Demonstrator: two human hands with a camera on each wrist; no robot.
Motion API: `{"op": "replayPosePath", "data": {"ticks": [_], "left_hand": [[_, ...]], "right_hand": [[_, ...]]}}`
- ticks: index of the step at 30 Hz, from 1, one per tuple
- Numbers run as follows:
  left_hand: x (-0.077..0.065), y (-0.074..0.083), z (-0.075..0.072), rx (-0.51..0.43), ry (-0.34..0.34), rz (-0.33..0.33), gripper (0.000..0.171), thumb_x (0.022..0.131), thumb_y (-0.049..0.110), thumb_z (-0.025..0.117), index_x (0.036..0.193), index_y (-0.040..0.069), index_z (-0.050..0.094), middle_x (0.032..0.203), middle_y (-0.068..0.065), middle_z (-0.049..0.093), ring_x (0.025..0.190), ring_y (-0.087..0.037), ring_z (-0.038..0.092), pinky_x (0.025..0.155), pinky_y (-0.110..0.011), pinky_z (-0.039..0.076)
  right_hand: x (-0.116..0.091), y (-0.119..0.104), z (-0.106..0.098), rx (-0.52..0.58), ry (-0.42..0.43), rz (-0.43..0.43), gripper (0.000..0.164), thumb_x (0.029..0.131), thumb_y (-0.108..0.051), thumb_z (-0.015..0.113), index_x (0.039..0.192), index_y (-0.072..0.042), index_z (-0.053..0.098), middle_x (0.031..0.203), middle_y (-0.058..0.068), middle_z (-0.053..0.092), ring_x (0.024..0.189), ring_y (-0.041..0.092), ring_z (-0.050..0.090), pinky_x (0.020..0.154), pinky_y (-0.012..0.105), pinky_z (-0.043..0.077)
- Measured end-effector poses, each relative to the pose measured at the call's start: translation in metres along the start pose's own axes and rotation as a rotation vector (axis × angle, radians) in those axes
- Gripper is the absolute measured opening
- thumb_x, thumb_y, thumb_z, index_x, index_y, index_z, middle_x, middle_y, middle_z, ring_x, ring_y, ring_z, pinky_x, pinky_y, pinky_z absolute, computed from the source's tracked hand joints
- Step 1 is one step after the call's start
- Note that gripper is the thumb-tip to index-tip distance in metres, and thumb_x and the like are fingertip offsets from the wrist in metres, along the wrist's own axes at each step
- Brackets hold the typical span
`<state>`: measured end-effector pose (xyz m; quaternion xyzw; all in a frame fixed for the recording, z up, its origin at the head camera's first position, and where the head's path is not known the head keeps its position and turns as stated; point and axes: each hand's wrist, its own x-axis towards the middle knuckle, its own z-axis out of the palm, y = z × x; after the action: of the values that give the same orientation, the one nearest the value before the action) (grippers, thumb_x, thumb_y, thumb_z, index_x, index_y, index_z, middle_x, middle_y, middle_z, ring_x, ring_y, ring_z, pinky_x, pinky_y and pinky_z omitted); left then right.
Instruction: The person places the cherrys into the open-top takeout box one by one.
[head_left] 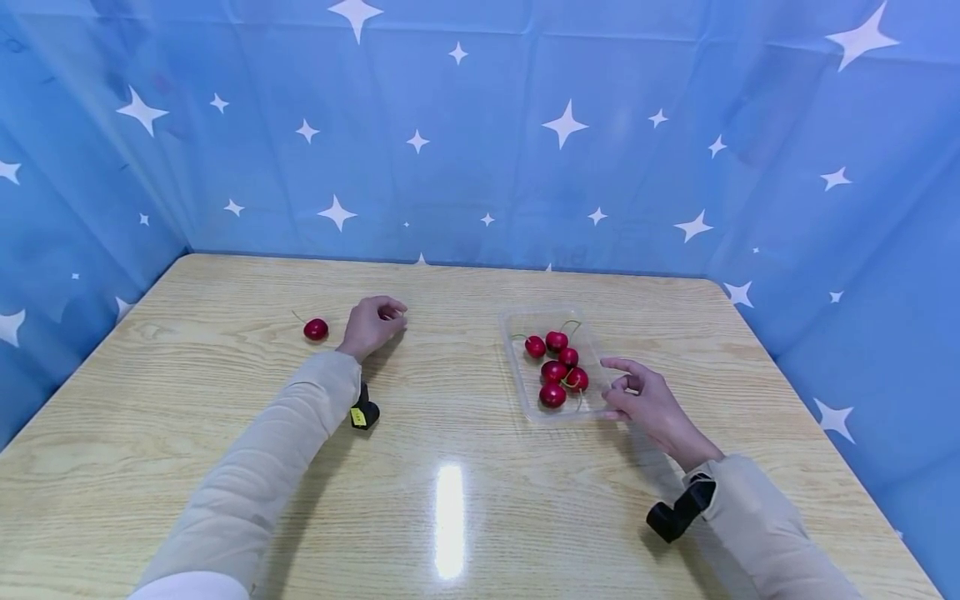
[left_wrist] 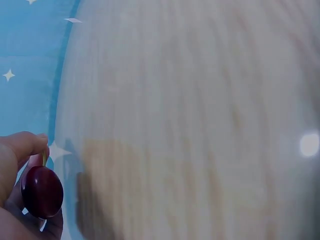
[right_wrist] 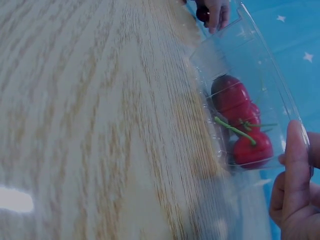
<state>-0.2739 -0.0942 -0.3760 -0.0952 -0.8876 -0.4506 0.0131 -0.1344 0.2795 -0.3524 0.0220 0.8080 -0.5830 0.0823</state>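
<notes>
My left hand [head_left: 375, 325] is over the back middle of the table. In the left wrist view its thumb and finger pinch the stem of a dark red cherry [left_wrist: 42, 192], which hangs beside the curled fingers. The head view hides that cherry behind the hand. My right hand [head_left: 645, 404] grips the right edge of a clear plastic box [head_left: 517, 371] between thumb and fingers. Inside the box lie several red cherries [head_left: 552, 395], some with green stems. One more cherry [head_left: 316, 329], its stem pointing up-left, lies on the table to the left of my left hand.
The wooden table [head_left: 405, 475] has its back edge against a blue curtain [head_left: 487, 167] with white stars, which also hangs along both sides. A bright light reflection shows on the tabletop near the front. Black camera mounts sit on both wrists.
</notes>
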Motion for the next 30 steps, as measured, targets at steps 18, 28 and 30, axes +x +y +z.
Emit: {"op": "replayPosePath", "data": {"ticks": [18, 28, 30], "left_hand": [[-0.003, 0.013, 0.005, -0.115, 0.006, 0.039, 0.017, 0.084, 0.010, 0.060, 0.096, -0.001, 0.065, 0.094, -0.013, 0.061, 0.083, -0.025, 0.058, 0.074, -0.035, 0.047], [-0.009, 0.021, 0.014, -0.227, -0.100, 0.073, 0.017, 0.083, 0.012, 0.062, 0.094, 0.000, 0.065, 0.088, -0.013, 0.063, 0.074, -0.022, 0.059, 0.059, -0.028, 0.048], [-0.009, 0.022, 0.017, -0.242, -0.121, 0.068, 0.016, 0.083, 0.012, 0.063, 0.093, 0.001, 0.065, 0.087, -0.012, 0.063, 0.074, -0.021, 0.060, 0.058, -0.028, 0.049]], "right_hand": [[-0.001, 0.001, 0.000, 0.004, 0.001, -0.001, 0.051, 0.084, 0.004, 0.050, 0.131, 0.005, 0.032, 0.077, 0.005, 0.044, 0.061, 0.009, 0.052, 0.061, 0.027, 0.051], [-0.001, 0.000, 0.001, 0.003, 0.001, 0.007, 0.051, 0.084, 0.004, 0.049, 0.132, 0.004, 0.031, 0.077, 0.005, 0.044, 0.061, 0.010, 0.053, 0.061, 0.027, 0.051], [-0.001, 0.000, 0.000, 0.006, -0.002, 0.006, 0.051, 0.084, 0.004, 0.049, 0.132, 0.004, 0.031, 0.078, 0.005, 0.044, 0.061, 0.010, 0.054, 0.061, 0.027, 0.051]]}}
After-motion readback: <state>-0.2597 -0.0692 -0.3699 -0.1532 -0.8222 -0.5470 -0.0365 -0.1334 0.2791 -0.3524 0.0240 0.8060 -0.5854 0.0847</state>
